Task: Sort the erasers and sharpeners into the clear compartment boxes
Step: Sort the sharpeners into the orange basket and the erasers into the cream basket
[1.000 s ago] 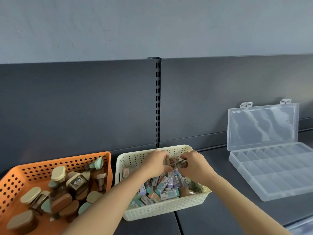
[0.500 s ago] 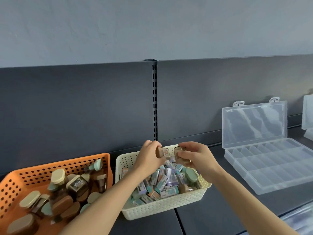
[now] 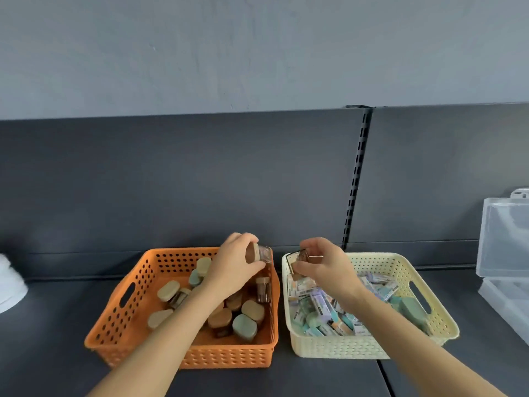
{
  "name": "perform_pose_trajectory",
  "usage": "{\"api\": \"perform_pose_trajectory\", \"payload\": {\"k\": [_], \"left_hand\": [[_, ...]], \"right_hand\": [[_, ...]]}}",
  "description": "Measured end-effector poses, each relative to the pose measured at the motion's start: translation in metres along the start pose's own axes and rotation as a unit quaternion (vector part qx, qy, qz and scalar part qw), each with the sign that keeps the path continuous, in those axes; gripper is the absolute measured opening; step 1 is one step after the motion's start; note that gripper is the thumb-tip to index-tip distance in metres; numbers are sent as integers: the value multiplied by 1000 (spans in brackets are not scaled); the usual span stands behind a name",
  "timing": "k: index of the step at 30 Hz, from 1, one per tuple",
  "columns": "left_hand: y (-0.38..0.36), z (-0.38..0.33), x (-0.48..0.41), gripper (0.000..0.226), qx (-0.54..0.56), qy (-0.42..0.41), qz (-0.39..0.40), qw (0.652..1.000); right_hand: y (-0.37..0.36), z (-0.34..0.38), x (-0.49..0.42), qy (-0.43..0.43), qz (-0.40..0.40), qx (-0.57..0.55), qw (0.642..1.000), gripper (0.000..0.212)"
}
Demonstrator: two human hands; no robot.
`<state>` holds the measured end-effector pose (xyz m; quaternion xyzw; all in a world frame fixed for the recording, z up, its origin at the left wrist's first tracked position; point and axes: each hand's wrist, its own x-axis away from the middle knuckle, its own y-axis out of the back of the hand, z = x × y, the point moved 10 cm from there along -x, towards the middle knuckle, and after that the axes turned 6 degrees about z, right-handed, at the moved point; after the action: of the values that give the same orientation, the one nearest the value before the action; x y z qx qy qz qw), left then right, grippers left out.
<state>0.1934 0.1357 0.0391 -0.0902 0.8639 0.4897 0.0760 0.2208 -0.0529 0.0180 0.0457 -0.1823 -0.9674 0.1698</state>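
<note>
Sharpeners (image 3: 223, 308) fill the orange basket (image 3: 120, 319), above whose far right corner the left hand (image 3: 232, 267) pinches one, while the right hand (image 3: 323, 267) grips another just right, likely sorting strays from the erasers (image 3: 326, 310).

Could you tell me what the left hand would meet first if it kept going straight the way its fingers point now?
The left hand, holding a sharpener, points right. It would likely meet the orange basket's right wall first, unless it clears the rim; then the right hand. Depth is unclear.
</note>
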Motion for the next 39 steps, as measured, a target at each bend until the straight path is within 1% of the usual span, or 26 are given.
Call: {"api": "perform_pose_trajectory", "payload": {"k": [4,8,11,13,16,18,21,24,27,30,33,35,37,39], "left_hand": [[24,42,20,45,-32,33,18,999],[35,71,38,49,-36,62,25,997],[38,78,44,47,-32,63,24,997],[39,80,46,46,-34,66,21,997],[37,80,48,49,-43,67,28,996],[35,77,48,54,-47,61,37,996],[36,64,46,58,-46,41,39,997],[31,42,38,57,-35,12,43,998],[18,13,30,54,-25,-23,48,998],[-1,-19,22,53,-15,-63,60,996],[-24,-48,13,55,-4,-94,83,992],[-41,-64,8,57,-1,-108,102,989],[-58,-77,5,58,-1,-118,127,985],[-74,-87,2,58,-1,-129,154,980]], "right_hand": [[-41,24,-5,41,36,71,996,40],[-85,43,-2,93,77,178,977,45],[-114,50,3,134,122,247,952,45],[-126,50,7,147,148,284,936,43],[-133,44,9,146,167,313,924,41],[-130,44,10,151,165,320,921,44],[-109,50,11,164,127,318,925,51],[-78,48,14,158,85,314,932,49],[-40,30,16,120,43,303,944,47],[-3,7,22,83,17,304,949,45],[30,-14,30,50,2,300,953,39],[49,-25,34,32,-6,303,952,39],[70,-36,38,12,-16,302,953,38],[92,-45,43,-9,-36,305,952,33]]}}
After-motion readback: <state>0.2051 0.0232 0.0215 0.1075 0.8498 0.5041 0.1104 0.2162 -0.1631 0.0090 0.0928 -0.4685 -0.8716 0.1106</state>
